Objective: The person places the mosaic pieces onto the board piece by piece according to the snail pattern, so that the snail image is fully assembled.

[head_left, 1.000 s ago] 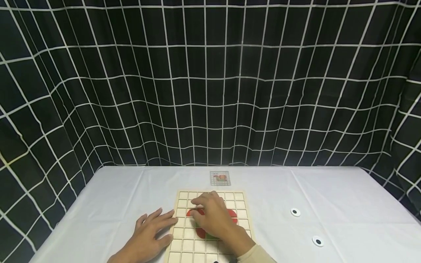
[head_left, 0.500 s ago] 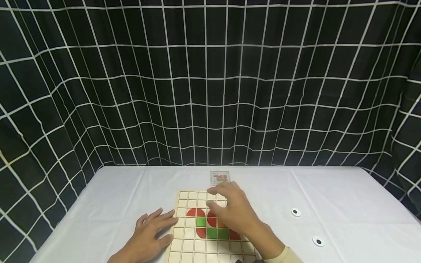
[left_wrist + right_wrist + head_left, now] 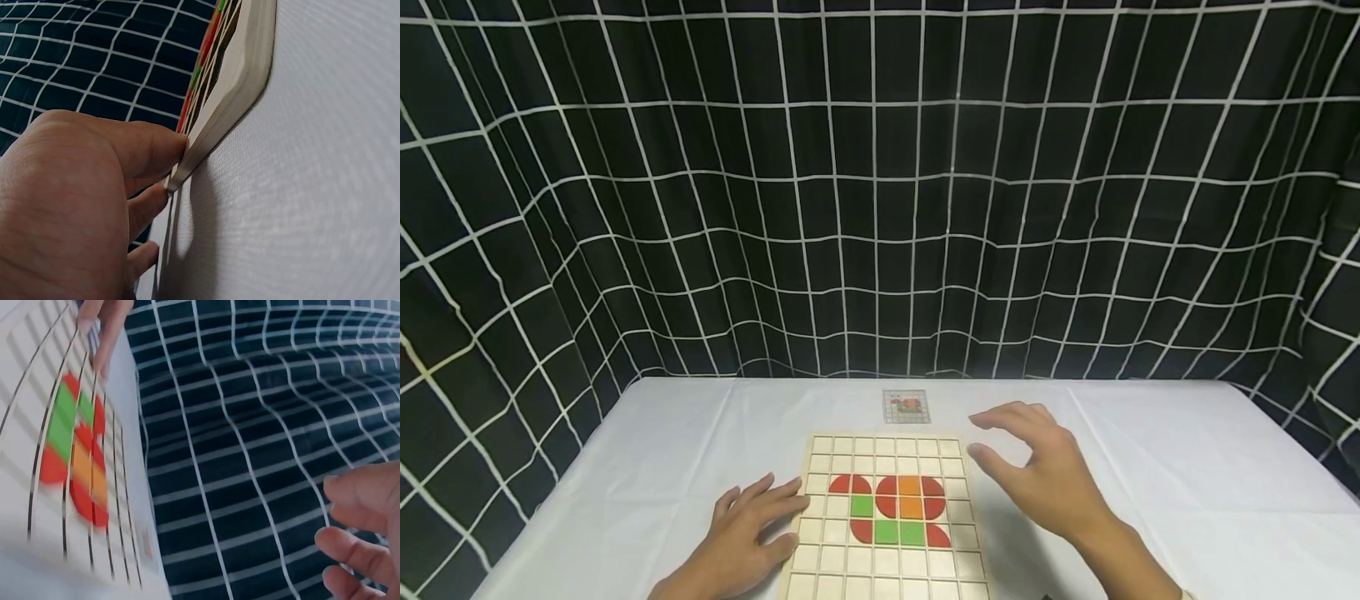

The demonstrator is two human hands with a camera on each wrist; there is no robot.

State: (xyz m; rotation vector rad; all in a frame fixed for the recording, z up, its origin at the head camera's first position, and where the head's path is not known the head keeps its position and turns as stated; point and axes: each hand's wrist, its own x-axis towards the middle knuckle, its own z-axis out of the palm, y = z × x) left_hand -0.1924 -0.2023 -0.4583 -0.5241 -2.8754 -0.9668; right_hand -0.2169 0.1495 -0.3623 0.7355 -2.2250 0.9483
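Note:
A pale wooden grid board (image 3: 835, 560) lies on the white table, with red, green and orange tiles set in its middle cells. Two orange tiles (image 3: 910, 496) sit between red quarter-round ones, above two green squares (image 3: 898, 532). My left hand (image 3: 737, 537) rests at the board's left edge, its fingers fairly straight; in the left wrist view the thumb touches the thick board edge (image 3: 231, 94). Over the table right of the board hovers my right hand (image 3: 1045, 475), thumb and fingers apart, holding nothing. In the right wrist view its loosely bent fingertips (image 3: 337, 540) touch nothing.
A small picture card (image 3: 906, 407) with a coloured grid design lies just beyond the board. The white tablecloth (image 3: 647, 467) reaches to a black curtain (image 3: 880, 250) with white grid lines. My right hand and arm cover the table area where two eye discs lay.
My right hand has risen off the board and moved right, uncovering the coloured tiles and hiding the two white eye discs in the head view. The left hand stays at the board's edge.

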